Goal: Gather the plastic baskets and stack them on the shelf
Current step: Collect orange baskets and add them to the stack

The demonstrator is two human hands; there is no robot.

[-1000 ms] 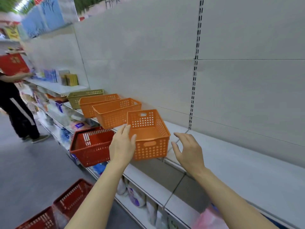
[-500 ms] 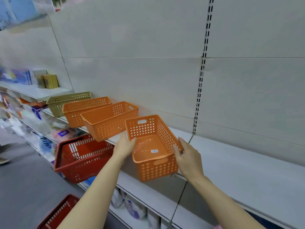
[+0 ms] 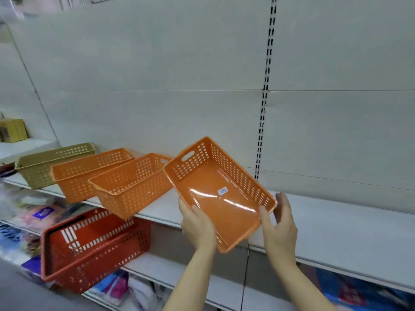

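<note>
I hold a small orange perforated basket (image 3: 222, 196) above the front edge of the white shelf (image 3: 341, 230), tilted so its open side faces me; a small white sticker lies on its floor. My left hand (image 3: 198, 226) grips its near left rim. My right hand (image 3: 279, 225) holds its near right corner, thumb inside the rim and fingers spread behind. To the left on the same shelf stand two more orange baskets (image 3: 132, 187) (image 3: 89, 171) and an olive-tan basket (image 3: 51, 162), side by side, overhanging the edge.
A red shopping basket (image 3: 94, 248) juts out from the lower shelf at the left. Packaged goods fill the lower shelves. Yellow boxes (image 3: 13, 130) stand on a shelf at the far left. A slotted upright (image 3: 265, 90) runs down the back panel.
The basket has been lifted off the shelf and tipped toward me, with both hands now gripping its near end. My view has turned right and moved closer.
</note>
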